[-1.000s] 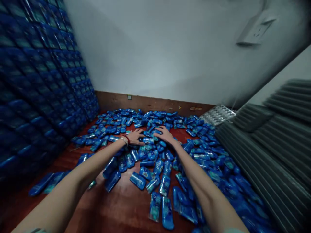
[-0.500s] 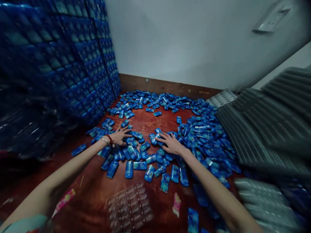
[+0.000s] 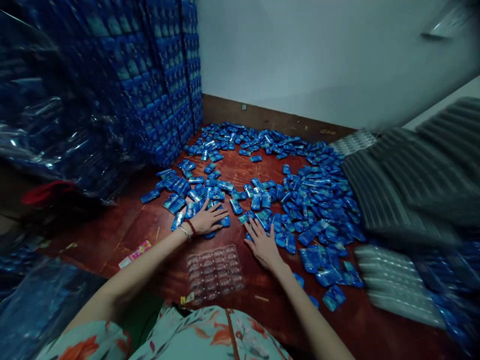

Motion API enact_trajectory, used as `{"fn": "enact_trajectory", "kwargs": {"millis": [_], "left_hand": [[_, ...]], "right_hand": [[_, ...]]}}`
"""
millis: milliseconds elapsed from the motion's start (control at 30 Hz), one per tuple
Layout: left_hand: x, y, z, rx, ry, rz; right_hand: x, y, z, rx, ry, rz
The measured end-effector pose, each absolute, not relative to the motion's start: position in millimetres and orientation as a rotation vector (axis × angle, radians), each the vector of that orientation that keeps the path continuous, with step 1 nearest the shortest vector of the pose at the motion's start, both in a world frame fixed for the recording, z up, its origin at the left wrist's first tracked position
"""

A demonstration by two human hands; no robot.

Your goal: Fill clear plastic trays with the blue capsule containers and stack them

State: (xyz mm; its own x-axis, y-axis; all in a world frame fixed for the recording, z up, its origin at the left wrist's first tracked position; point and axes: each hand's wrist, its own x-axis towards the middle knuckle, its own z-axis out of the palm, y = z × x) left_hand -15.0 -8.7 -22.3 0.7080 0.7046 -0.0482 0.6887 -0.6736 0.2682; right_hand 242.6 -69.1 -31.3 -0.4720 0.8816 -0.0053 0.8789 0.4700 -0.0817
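Many small blue packets (image 3: 315, 192) lie scattered over a red-brown tabletop (image 3: 240, 167). My left hand (image 3: 208, 219), with a red bead bracelet and a silver bangle at the wrist, rests palm down with fingers spread over packets near the middle. To its right, my right hand (image 3: 262, 245) lies spread at the near edge of the packets, its fingertips touching some of them. Neither hand is closed round a packet. A clear plastic tray (image 3: 215, 274) with rows of moulded cavities lies flat between my forearms, close to my body.
Wrapped blue packs (image 3: 161, 75) are stacked high at the left. Stacked ribbed trays (image 3: 408, 185) stand at the right, with paler trays (image 3: 397, 285) nearer. A pink wrapper (image 3: 135, 254) lies left of my left forearm. A wall (image 3: 300, 60) rises behind.
Both hands have come closer to my body, and packets beneath them now lie nearer together. The view has tipped down, showing my floral clothing. A pink wrapper by my right forearm no longer shows.
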Motion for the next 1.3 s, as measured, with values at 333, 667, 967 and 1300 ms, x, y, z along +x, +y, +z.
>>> {"fn": "enact_trajectory", "kwargs": {"millis": [333, 667, 967, 1300], "left_hand": [[-104.4, -92.8, -13.7, 2.317, 1.737, 0.73], [-63.6, -109.8, -21.4, 2.163, 1.818, 0.813], [-6.8, -24.2, 9.4, 2.402, 1.514, -0.193], [-28.3, -45.9, 8.8, 1.943, 1.627, 0.657]], "right_hand": [[220.9, -133.7, -14.4, -1.777, -2.23, 0.426], [232.3, -139.3, -11.4, -2.186, -2.184, 0.451], [246.8, -73.7, 12.9, -1.964, -2.201, 0.267], [246.7, 0.8, 3.1, -1.494, -2.801, 0.275]]}}
